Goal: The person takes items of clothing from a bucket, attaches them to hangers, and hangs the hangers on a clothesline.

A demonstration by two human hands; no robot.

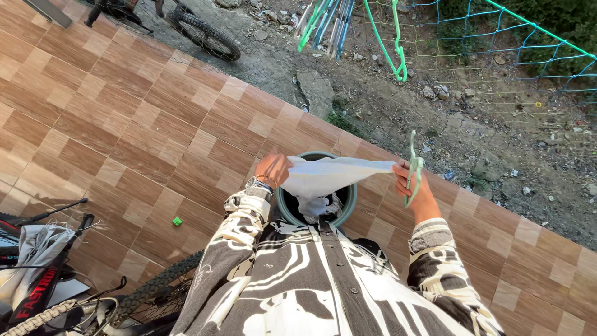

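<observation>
A white cloth (pixel 333 176) is stretched between my two hands above a grey-green bucket (pixel 349 200) that stands on the tiled floor. My left hand (pixel 272 168) grips the cloth's left edge. My right hand (pixel 413 186) grips the right corner together with a pale green clothes hanger (pixel 413 165), which stands up from my fist. More white fabric hangs down into the bucket. My sleeves and shirt are patterned black and white.
Brown wood-look tiles (pixel 124 124) end at a diagonal edge with stony ground (pixel 472 124) beyond. Green and blue hangers (pixel 329 22) hang ahead, by a rope net (pixel 528 37). Bicycles stand at lower left (pixel 56 292) and top left (pixel 199 31). A small green clip (pixel 177 221) lies on the tiles.
</observation>
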